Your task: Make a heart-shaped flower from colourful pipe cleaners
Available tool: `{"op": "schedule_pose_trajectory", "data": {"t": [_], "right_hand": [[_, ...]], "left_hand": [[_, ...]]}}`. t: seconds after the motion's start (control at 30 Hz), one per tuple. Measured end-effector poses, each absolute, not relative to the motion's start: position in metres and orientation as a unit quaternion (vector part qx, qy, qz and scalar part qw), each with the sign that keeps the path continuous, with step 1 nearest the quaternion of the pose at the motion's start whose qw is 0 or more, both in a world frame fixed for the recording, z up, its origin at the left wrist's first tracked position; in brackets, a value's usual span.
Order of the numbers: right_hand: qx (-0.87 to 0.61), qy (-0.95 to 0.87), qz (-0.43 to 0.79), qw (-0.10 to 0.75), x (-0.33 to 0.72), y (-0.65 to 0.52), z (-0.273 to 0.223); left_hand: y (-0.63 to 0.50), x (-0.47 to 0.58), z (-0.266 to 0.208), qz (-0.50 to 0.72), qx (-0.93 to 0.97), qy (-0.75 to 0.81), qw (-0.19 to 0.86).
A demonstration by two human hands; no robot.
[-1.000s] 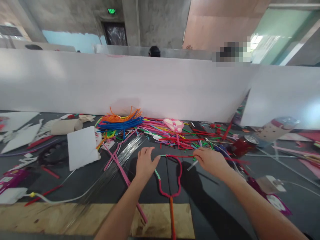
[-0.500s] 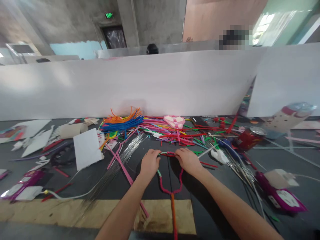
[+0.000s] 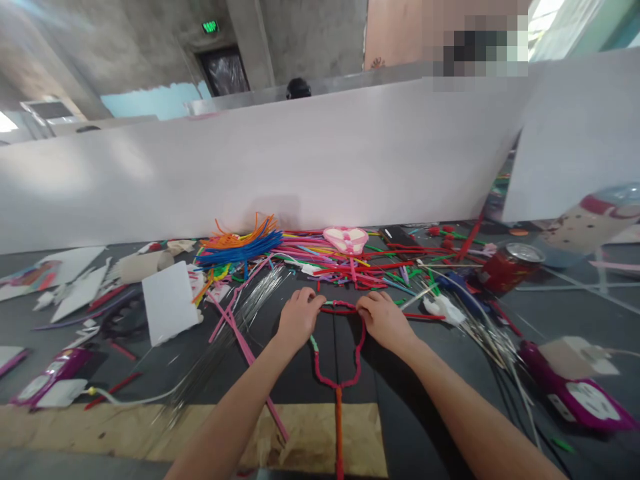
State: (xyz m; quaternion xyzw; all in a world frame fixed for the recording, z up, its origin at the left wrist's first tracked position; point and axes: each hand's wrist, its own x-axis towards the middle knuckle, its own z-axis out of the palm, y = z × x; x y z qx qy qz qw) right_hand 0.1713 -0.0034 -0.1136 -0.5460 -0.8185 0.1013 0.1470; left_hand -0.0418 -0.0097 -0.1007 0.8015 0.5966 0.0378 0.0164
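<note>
Two hands (image 3: 299,317) pinching loop (image 3: 359,360) | coloured stems (image 3: 305,248) beyond | white panel (image 3: 310,160) behind

L hand (image 3: 299,316) bare, R hand (image 3: 386,323) ditto, uncovered f'arms (image 3: 240,393)

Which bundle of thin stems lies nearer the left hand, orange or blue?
The blue stem bundle; the orange bundle lies behind, farther from the left hand.

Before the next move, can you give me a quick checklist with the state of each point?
1. Left hand on the pink loop: ok, fingertips at its upper left.
2. Right hand on the loop: ok, at its upper right.
3. Orange stem meeting the loop's bottom: ok.
4. That joint firm: cannot tell.
5. Red can apart from the right hand: ok.
</note>
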Motion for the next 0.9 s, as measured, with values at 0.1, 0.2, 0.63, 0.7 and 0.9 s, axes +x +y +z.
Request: {"op": "schedule_pose_trajectory", "data": {"t": [0.1, 0.2, 0.63, 0.7, 0.9], "right_hand": [[-0.545, -0.818, 0.105, 0.152, 0.17, -0.004, -0.114], [-0.548, -0.816, 0.099, 0.158, 0.168, -0.007, -0.112], [-0.446, -0.871, 0.092, 0.184, 0.144, -0.022, -0.111], [-0.457, -0.863, 0.096, 0.191, 0.143, -0.022, -0.112], [-0.504, -0.836, 0.094, 0.198, 0.138, -0.016, -0.113]], "left_hand": [[-0.003, -0.039, -0.096, -0.003, 0.829, 0.559, -0.003], [0.004, -0.036, -0.093, -0.037, 0.851, 0.524, -0.012], [0.004, -0.033, -0.081, -0.084, 0.873, 0.481, 0.003], [0.005, -0.034, -0.082, -0.075, 0.872, 0.483, 0.01], [0.004, -0.032, -0.087, -0.025, 0.878, 0.475, 0.05]]}}
